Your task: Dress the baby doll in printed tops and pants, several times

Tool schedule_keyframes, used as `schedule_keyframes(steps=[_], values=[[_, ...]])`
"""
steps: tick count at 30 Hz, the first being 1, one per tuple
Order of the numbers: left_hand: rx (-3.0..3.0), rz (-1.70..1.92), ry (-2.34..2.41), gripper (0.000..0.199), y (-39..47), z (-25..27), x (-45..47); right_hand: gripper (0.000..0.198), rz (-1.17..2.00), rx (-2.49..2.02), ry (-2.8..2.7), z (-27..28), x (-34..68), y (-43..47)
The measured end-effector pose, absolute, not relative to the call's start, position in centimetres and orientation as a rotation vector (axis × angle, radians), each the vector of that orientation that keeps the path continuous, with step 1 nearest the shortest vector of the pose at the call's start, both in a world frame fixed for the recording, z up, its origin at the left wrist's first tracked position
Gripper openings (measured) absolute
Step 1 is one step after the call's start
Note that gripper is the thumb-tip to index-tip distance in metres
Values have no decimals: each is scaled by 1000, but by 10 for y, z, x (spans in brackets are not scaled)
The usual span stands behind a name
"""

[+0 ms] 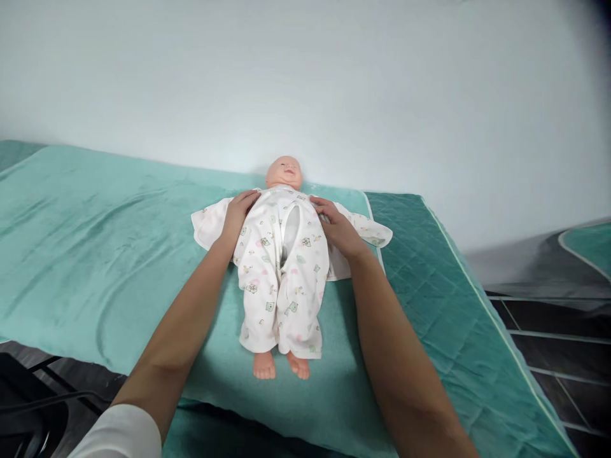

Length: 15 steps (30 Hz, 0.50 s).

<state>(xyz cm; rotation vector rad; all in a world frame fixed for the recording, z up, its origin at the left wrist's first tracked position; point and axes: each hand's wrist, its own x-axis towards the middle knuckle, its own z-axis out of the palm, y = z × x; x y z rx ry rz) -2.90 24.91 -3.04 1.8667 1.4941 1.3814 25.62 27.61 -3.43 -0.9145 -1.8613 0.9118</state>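
Note:
A baby doll (284,172) lies on its back, head toward the wall and bare feet (264,366) toward me. White trousers (260,280) with small bear prints cover its legs and belly, with a slit at the crotch showing white cloth. Beneath it spreads a white printed shirt (210,222), its sleeves out to both sides. My left hand (241,212) rests with extended fingers along the left edge of the trousers' upper part. On the opposite edge lies my right hand (338,228), fingers apart and slightly bent. Both thumbs are mostly hidden.
A light green blanket (95,254) covers the bed under the doll. To the right is a darker quilted cover (429,305). A pale wall (305,83) stands behind. Dark floor tiles (563,362) show at right, and a black object (23,401) at lower left.

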Motion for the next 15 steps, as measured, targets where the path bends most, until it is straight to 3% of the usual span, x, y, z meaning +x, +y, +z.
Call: schedule_keyframes(steps=[7, 15], values=[[2014, 1225, 1632, 36, 206, -29, -34, 26, 1032, -1080, -1520, -31, 238, 267], [1751, 1144, 1660, 35, 191, -20, -26, 34, 1114, -1262, -1443, -31, 245, 263]])
